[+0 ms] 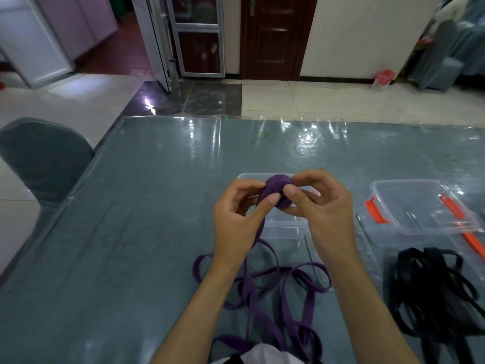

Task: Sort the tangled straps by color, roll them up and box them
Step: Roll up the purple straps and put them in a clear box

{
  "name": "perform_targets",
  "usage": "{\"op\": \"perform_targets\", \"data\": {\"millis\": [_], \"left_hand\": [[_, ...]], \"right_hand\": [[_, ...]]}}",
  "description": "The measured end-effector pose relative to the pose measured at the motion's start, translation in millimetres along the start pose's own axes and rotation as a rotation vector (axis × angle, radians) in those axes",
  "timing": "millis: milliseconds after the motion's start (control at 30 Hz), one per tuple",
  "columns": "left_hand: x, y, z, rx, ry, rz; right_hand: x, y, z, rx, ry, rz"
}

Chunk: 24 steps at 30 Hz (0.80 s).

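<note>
A partly wound roll of purple strap [276, 189] is held up over the table between both hands. My right hand [324, 203] pinches the roll from the right, thumb on its front. My left hand [240, 214] grips the strap's free length where it feeds into the roll. The loose purple strap [265, 292] trails down in loops onto the table near me. Behind the hands sits a clear plastic box [282, 227], mostly hidden. A tangle of black strap [435, 292] lies at the right.
A second clear box with orange latches [417, 208] stands at the right, with an orange-edged lid [467, 227] beside it. The table [147, 206] has a glossy plastic cover. A grey chair [44, 156] stands at the left edge.
</note>
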State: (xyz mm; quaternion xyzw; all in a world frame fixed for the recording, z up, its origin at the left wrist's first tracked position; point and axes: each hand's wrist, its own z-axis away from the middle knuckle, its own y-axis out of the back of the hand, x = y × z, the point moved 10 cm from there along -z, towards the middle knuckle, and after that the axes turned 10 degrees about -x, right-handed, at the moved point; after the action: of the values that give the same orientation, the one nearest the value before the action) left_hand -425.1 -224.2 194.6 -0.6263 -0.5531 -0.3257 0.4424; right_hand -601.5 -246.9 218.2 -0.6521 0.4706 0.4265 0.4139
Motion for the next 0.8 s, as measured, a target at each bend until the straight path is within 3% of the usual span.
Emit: {"op": "perform_targets", "data": {"millis": [133, 300, 500, 700, 800], "left_hand": [[3, -3, -4, -0.03, -0.029, 0.042], [9, -2, -6, -0.09, -0.067, -0.083], [4, -2, -11, -0.182, 0.029, -0.125], [10, -4, -13, -0.13, 0.021, 0.032], [9, -5, -21, -0.205, 0.078, 0.062]], "right_hand": [[8, -4, 3, 0.031, -0.019, -0.052], [5, 4, 2, -0.013, -0.032, -0.006], [12, 0, 4, -0.012, -0.037, -0.028], [-9, 5, -5, -0.087, 0.033, 0.058], [-4, 3, -1, -0.068, 0.054, -0.002]]}}
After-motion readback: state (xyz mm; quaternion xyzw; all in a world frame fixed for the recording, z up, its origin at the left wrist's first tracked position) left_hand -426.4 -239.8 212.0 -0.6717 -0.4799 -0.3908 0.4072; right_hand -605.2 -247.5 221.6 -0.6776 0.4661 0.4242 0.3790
